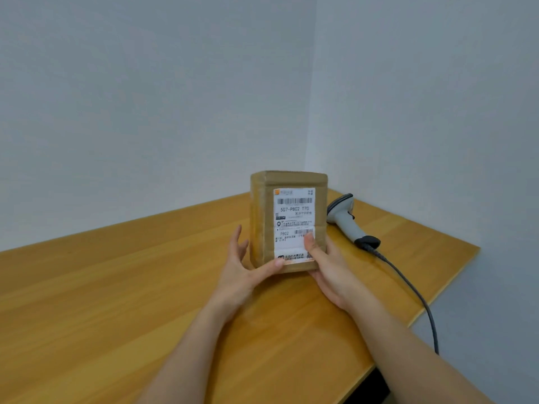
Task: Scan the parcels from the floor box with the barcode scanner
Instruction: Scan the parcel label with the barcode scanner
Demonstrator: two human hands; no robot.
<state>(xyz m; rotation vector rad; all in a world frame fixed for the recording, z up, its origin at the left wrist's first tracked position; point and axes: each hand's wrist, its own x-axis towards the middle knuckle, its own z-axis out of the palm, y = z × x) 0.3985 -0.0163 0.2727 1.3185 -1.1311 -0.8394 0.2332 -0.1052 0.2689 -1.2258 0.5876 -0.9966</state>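
Observation:
A brown cardboard parcel [264, 205] stands upright over the wooden table [116, 287], its white shipping label [293, 217] with barcodes facing me. My left hand [245, 269] holds its lower left corner, thumb on the front face and fingers spread along the left side. My right hand [326, 266] grips the lower right edge, thumb pressed on the label. The grey barcode scanner [344, 218] lies on the table just right of the parcel, untouched by either hand. The floor box is out of view.
The scanner's dark cable [414, 290] runs from its handle over the table's right edge and hangs down. White walls meet in a corner behind the table. The table's right edge slants close to the scanner.

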